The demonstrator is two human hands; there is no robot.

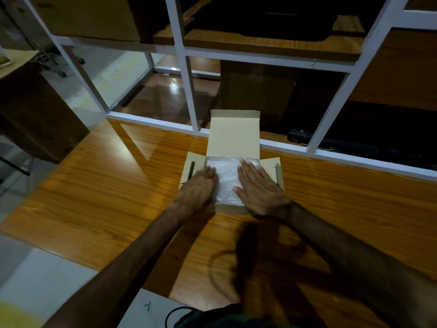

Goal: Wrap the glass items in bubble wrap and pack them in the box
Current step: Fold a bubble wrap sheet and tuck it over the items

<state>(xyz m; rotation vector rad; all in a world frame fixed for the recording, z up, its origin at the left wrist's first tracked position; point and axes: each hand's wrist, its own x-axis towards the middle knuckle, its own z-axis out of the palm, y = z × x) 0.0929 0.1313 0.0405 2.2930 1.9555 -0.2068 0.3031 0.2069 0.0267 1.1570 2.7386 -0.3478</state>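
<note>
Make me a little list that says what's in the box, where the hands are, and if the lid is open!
box: small cardboard box on the wooden table
lid: open, standing up at the back
side flaps: folded out left and right
inside: bubble wrap fills it; glass not visible
left hand: flat, on the wrap's left edge
right hand: flat, on the wrap's right side
holding anything: no, both press down
</note>
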